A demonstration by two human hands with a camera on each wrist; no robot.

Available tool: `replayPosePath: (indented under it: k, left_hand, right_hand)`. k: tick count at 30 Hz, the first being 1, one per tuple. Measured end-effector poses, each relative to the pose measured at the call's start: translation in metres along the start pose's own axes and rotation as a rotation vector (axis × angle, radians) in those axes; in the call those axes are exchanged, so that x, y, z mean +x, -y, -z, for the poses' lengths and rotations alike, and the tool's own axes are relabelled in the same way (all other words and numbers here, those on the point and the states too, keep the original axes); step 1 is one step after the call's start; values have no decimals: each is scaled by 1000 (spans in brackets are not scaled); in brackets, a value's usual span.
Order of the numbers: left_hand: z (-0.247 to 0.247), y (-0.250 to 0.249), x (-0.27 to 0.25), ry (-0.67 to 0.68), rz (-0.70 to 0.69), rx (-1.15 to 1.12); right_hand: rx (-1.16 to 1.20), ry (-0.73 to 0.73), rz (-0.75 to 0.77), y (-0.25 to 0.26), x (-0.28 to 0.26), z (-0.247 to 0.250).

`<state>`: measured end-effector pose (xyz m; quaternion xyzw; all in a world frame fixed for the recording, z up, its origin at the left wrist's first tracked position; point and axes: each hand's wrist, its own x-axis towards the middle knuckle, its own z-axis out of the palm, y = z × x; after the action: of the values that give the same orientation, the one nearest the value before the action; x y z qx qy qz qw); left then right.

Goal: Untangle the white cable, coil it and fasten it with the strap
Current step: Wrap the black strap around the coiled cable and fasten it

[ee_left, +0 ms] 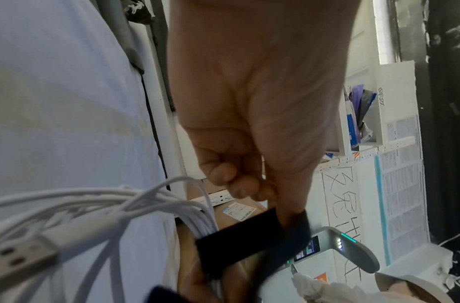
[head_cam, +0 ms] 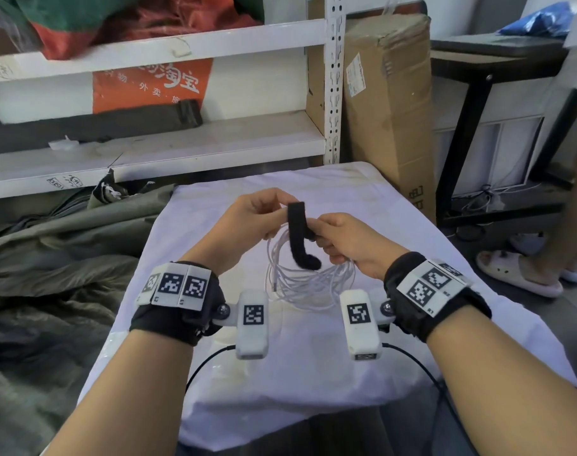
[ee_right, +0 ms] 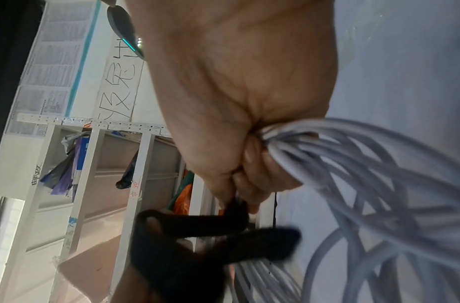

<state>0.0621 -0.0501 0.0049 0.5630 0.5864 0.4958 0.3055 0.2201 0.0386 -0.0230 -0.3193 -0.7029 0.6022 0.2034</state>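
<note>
The white cable hangs in a loose coil of several loops above the white cloth, held up between both hands. My right hand grips the bundled loops in its curled fingers and also touches the black strap. My left hand pinches the upper end of the black strap, which runs down across the coil with its lower end curling free. In the left wrist view the strap sits below the pinching fingers, and a USB plug of the cable points at the camera.
The white cloth covers a small table. White metal shelves stand behind it, a tall cardboard box at the back right, a dark frame table beyond. Grey-green fabric lies left. Another person's slippered foot is at right.
</note>
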Motion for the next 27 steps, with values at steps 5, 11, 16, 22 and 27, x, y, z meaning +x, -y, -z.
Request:
replayPosePath:
  k: [5, 11, 16, 22, 27]
  left_hand:
    - [-1, -2, 1, -4, 30, -78]
    - [5, 1, 3, -171, 128, -384]
    - [13, 9, 7, -262, 175, -430]
    - [8, 14, 2, -187, 254, -379]
    - [-3, 19, 0, -56, 413, -290]
  right_hand:
    - [-51, -4, -14, 0, 2, -3]
    - [-105, 59, 3, 1, -2, -5]
    - [-152, 158, 4, 3, -4, -7]
    - [-108, 277, 50, 5, -7, -8]
    - [-66, 265, 86, 3, -9, -6]
